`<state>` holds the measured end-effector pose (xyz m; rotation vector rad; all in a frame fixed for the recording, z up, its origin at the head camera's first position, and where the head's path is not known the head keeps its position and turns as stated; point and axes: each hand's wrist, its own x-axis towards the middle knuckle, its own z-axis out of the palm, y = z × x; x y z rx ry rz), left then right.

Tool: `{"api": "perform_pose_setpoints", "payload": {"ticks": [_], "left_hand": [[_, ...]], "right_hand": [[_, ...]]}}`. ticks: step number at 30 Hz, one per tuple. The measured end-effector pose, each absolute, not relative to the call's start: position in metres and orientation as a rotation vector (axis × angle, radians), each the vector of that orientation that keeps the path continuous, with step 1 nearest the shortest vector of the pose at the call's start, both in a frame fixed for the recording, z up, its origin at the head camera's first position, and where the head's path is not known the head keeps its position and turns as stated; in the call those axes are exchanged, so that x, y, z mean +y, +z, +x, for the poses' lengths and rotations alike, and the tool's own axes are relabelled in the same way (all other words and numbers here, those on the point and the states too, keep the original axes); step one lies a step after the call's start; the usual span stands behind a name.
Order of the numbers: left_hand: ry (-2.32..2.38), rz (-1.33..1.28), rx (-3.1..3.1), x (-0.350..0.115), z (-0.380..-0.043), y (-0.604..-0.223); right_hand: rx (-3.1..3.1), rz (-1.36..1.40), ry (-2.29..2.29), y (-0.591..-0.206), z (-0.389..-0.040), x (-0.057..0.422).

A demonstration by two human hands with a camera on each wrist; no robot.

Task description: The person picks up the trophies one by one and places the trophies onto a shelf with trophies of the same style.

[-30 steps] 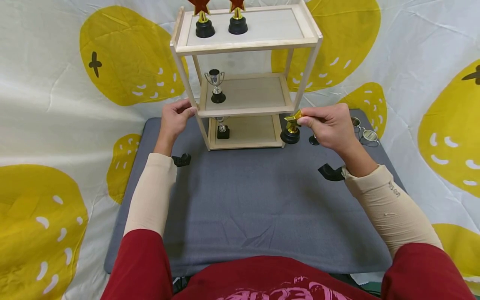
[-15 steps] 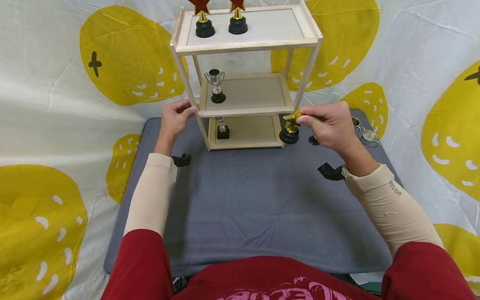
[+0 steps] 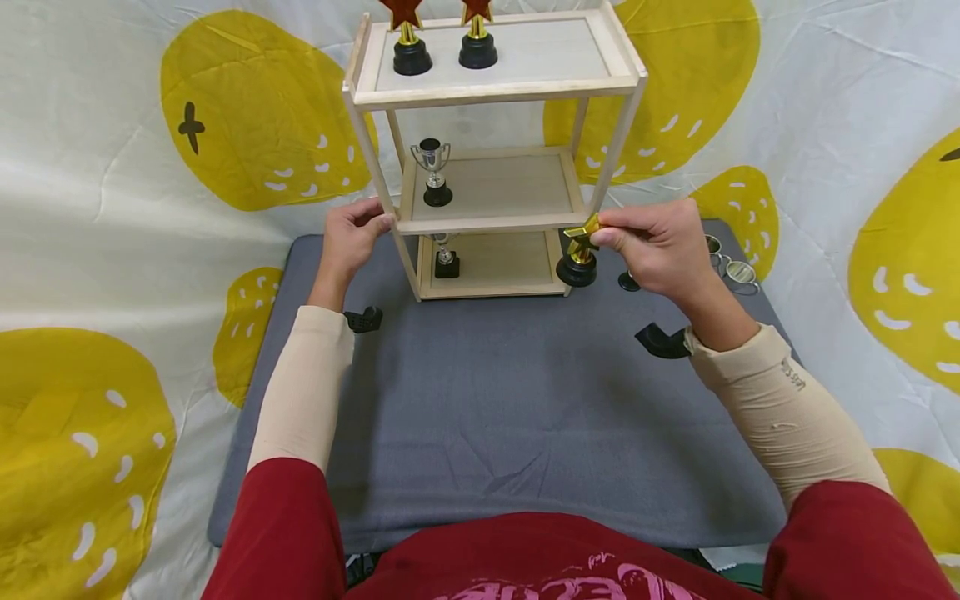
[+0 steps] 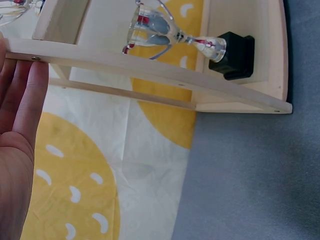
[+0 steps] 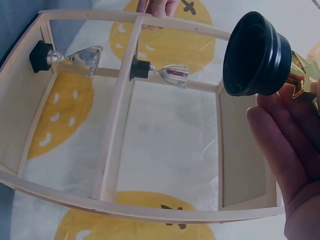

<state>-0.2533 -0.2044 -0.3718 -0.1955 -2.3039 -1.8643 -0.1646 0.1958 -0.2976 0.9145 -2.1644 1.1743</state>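
Observation:
My right hand (image 3: 660, 250) pinches a gold star trophy (image 3: 577, 270) by its star end, in front of the wooden shelf's right side. Its round black base hangs lowest in the head view and shows large in the right wrist view. My left hand (image 3: 351, 246) grips the left post of the three-tier wooden shelf (image 3: 487, 223) at middle-tier height; its fingers (image 4: 31, 95) press against the wood in the left wrist view. A silver cup trophy (image 3: 432, 171) stands at the left of the middle tier. Below it, another silver cup trophy (image 4: 232, 57) stands on the bottom tier.
Two red star trophies, the left star trophy (image 3: 412, 57) and the right star trophy (image 3: 477, 50), stand on the top tier. Several silver cups (image 3: 740, 272) lie on the grey table (image 3: 487, 400) at the right, partly behind my right hand. Patterned cloth (image 3: 82, 167) hangs around.
My right hand and the gold star trophy have shifted very slightly left and up. The left hand keeps its hold on the shelf post.

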Motion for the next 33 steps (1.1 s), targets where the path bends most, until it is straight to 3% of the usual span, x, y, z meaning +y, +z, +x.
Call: {"api": "perform_pose_setpoints", "payload": {"ticks": [33], "left_hand": [[-1.902, -0.23, -2.268, -0.204, -0.255, -0.374]], "right_hand": [[-2.104, 0.945, 1.186, -0.276, -0.166, 0.19]]}}
